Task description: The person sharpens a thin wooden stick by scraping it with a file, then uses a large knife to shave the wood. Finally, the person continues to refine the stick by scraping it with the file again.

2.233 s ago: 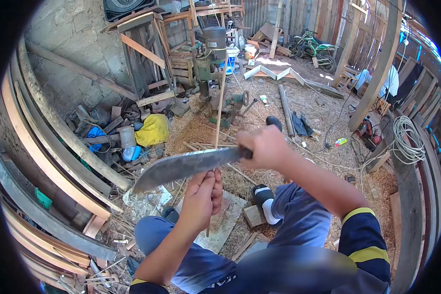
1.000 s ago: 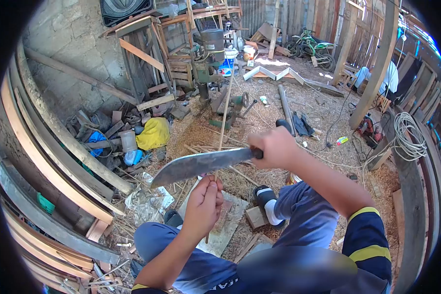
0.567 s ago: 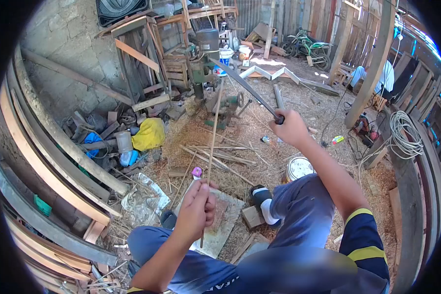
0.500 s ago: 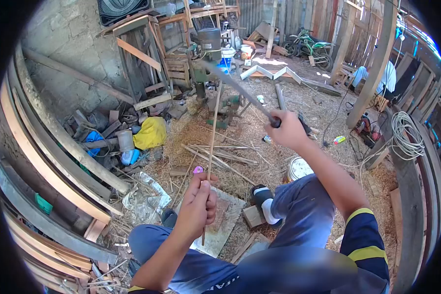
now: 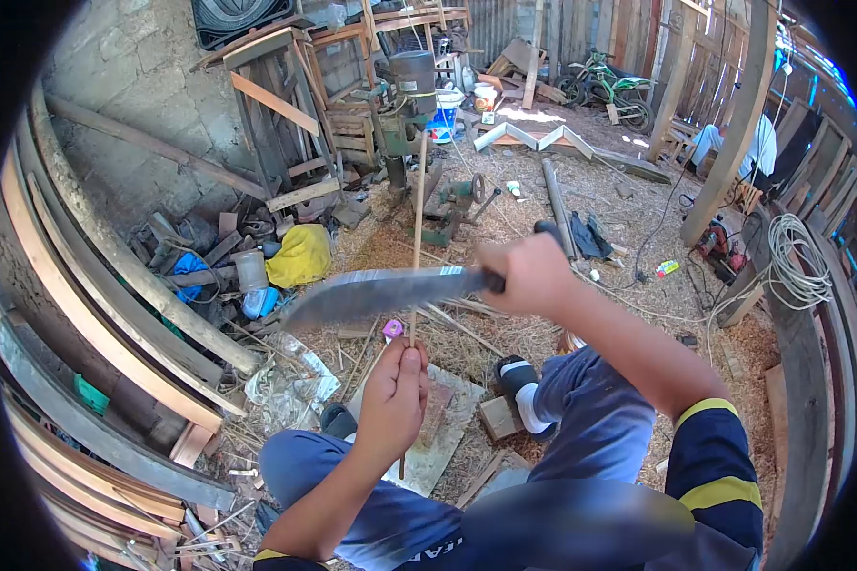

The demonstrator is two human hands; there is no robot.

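My left hand [image 5: 394, 395] is closed around the lower part of a thin wooden stick [image 5: 419, 209], which stands nearly upright in front of me. In my right hand [image 5: 533, 274] is the dark handle of a machete [image 5: 371, 297]. Its broad blade, somewhat blurred, points left and crosses in front of the stick, a little above my left fingers. A small pink object [image 5: 392, 328] shows just beside the stick at my left fingertips. Below, between my feet, lies a flat board [image 5: 448, 428] on the shavings.
A green drill-like machine [image 5: 414, 143] stands ahead. Loose sticks [image 5: 467, 324] lie on the shavings beyond my hands. Curved planks [image 5: 114, 305] lean along the left. A yellow cloth [image 5: 300, 255] lies by the wall. A person [image 5: 757, 152] sits at the far right behind a post [image 5: 733, 133].
The machete has swung down from a raised, forward-pointing position to lie across the stick. My right hand has lowered slightly; my left hand keeps its hold on the stick.
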